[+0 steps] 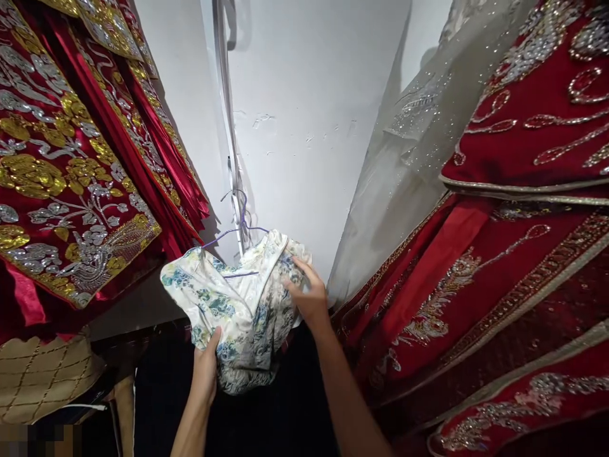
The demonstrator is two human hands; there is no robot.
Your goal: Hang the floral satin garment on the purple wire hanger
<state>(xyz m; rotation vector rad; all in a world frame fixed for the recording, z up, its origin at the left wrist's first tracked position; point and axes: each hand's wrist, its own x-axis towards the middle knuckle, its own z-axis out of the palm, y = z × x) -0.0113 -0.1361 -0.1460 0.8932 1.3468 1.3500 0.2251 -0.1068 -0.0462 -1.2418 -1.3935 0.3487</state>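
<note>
A white blouse with a blue and green floral print point(214, 298) hangs tilted on a thin purple hanger point(244, 212), whose hook is at a white upright pole. My left hand point(205, 365) grips the blouse near its lower left side, with the thumb on the front of the cloth and the fingers behind it. Against the right shoulder lies my right hand point(311, 298), its thumb and forefinger stretched apart on the fabric. The other fingers of that hand are hidden. The blouse's lower part is bunched and in shadow.
Red garments with gold and silver embroidery point(71, 165) hang on the left. A sheer sparkling white dress point(394, 171) and beaded red garments point(480, 273) hang on the right. The white pole point(228, 114) stands before a white wall point(309, 76). A quilted beige item point(47, 374) is lower left.
</note>
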